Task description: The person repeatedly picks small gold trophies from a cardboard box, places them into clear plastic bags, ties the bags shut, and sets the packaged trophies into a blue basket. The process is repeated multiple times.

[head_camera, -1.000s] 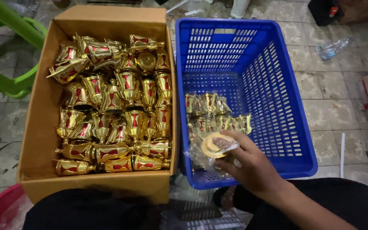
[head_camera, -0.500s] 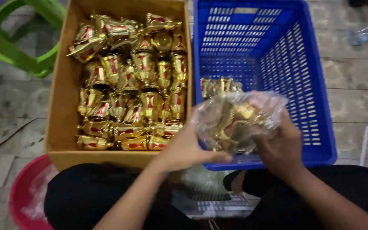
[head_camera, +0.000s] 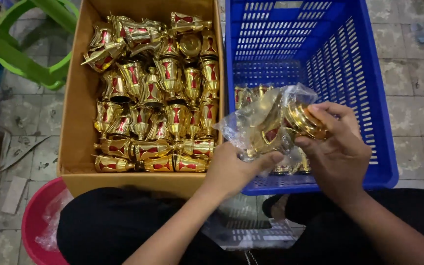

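Both my hands hold a gold trophy cup wrapped in a clear plastic bag (head_camera: 258,122) over the near edge of the blue basket (head_camera: 369,122). My left hand (head_camera: 236,169) grips the crinkled bag from below. My right hand (head_camera: 339,147) clasps the cup's round gold end (head_camera: 304,120), which sticks out of the bag. Several bagged gold cups (head_camera: 246,93) lie on the basket's floor behind the bag.
A cardboard box (head_camera: 77,98) at the left holds several unwrapped gold and red cups (head_camera: 158,93). A green plastic stool (head_camera: 30,49) stands at the far left, a red bucket (head_camera: 35,221) near my knee. Under my legs lies a pale crate lid (head_camera: 251,235). The floor is tiled.
A second ago only my right hand reached into the basket on a bagged cup. It lifted the cup out, my left hand joined it, and the gold end now shows outside the bag.
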